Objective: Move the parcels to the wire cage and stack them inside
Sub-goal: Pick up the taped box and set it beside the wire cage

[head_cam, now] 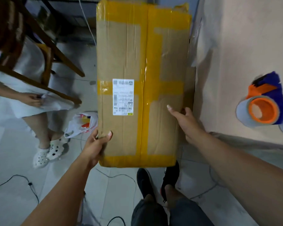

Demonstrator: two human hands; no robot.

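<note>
Parcel [121,46] bound in yellow tape [144,62] is clamped at its near left edge by the left hand [95,144] and at its right edge by the right hand [186,123].

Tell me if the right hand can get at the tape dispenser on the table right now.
Probably not yet: the right hand, like the left hand, grips the parcel. Otherwise nothing stands between it and the tape dispenser.

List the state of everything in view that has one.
Brown cardboard parcel with yellow tape: taped shut, held by both hands.
Left hand: grips the parcel's left edge.
Right hand: grips the parcel's right edge.
Orange-and-blue tape dispenser: lying on pale table.
White plastic bag: slumped on floor.
</note>
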